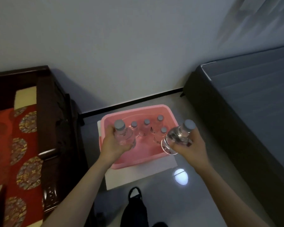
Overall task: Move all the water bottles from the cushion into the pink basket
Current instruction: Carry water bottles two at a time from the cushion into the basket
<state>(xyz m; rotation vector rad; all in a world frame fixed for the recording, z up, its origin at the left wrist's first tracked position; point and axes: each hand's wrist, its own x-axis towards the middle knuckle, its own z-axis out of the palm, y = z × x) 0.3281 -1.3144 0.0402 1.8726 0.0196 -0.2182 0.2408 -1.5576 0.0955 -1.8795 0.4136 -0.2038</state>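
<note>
Clear bottles (124,136) (174,138) in left grip (111,145) and right grip (191,147)

The glossy grey floor (203,190) carries a flat white slab (138,176) near the wall. The pink basket (134,163) rests directly on this slab. A dark wooden seat frame (52,128) bearing a red patterned cushion (5,145) stands on the floor at left, and a grey bed base (244,115) stands at right.
</note>
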